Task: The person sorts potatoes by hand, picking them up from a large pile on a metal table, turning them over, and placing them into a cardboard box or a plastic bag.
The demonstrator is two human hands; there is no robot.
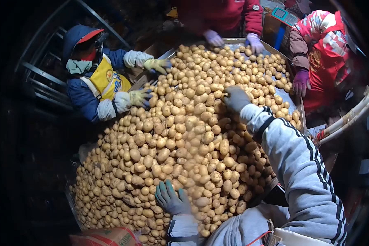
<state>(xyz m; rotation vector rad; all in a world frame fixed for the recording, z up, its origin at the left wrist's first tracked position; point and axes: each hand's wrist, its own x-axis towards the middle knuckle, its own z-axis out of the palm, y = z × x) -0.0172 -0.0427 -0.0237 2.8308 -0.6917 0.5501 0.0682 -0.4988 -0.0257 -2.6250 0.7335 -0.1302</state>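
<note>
A large heap of potatoes [168,135] spreads in front of me and rises to a metal-edged table at the far side. My left hand [172,199], in a grey glove with teal fingertips, lies on the near part of the heap, fingers stretched and apart. Farther off, my right hand [236,99], also in a grey glove, reaches over the potatoes at the upper right of the heap. Its fingers are bent down and slightly apart, partly hidden; I make out no potato held in them.
A person's yellow-gloved hands [140,97] touch the heap at left. Across the table, a co-worker's pale purple gloves [255,43] rest among potatoes. Another's purple glove [301,83] is at the right metal rim [302,115]. A printed sack [106,237] lies at bottom left.
</note>
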